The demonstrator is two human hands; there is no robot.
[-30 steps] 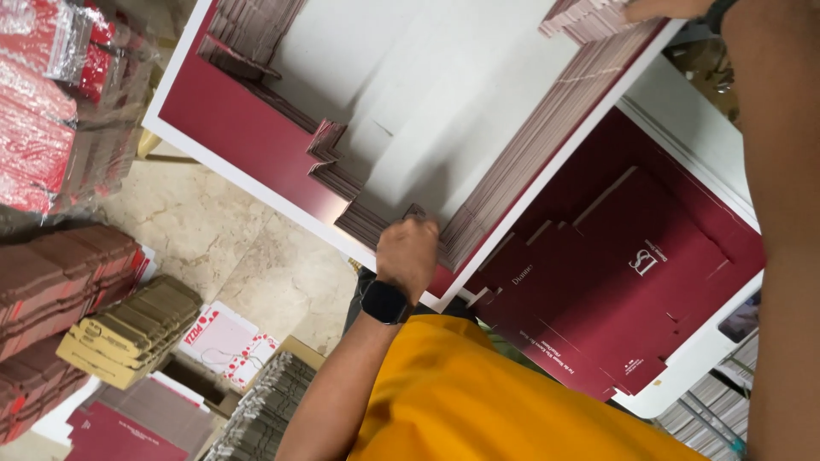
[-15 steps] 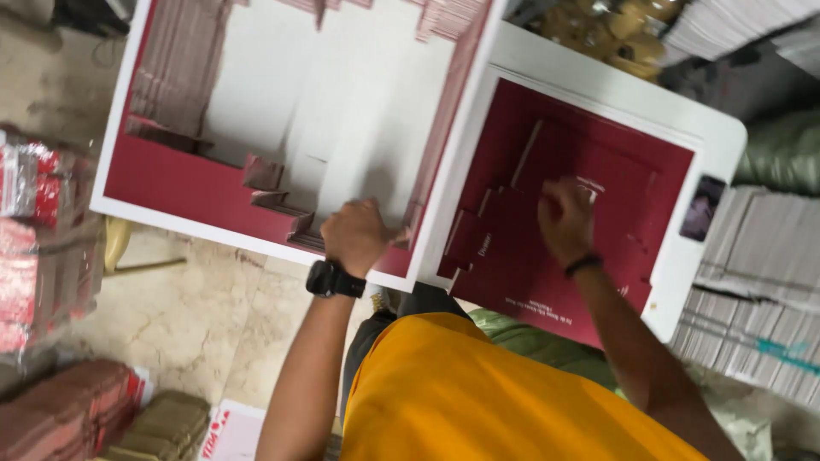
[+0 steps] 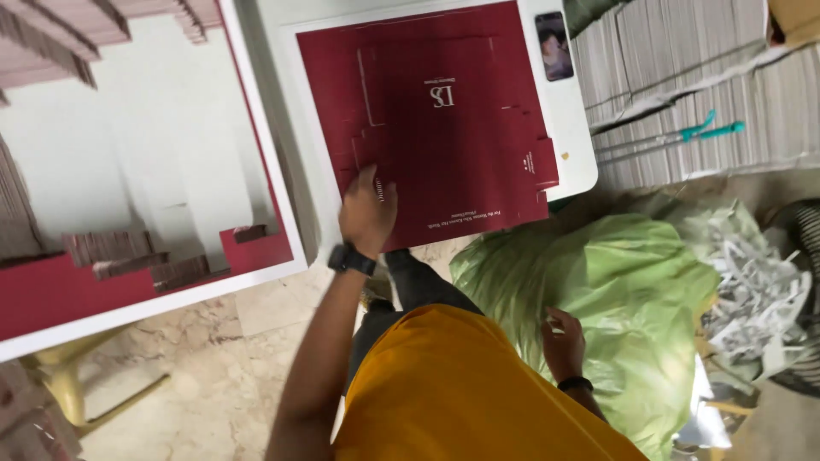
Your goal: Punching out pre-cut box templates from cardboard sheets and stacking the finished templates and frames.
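One dark red die-cut carton sheet [image 3: 444,119] lay flat on the white table [image 3: 571,128], our left hand [image 3: 367,209] pressed open-palmed on its near corner. Our right hand [image 3: 562,341] had left the sheet, dropping to the green plastic bag [image 3: 632,282], fingers loosely curled around nothing we could make out.

Marble floor [image 3: 171,376], white tables [image 3: 572,128]

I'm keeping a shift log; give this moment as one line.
left hand: flat on maroon die-cut cardboard sheet | right hand: at green plastic bag | surface: white table
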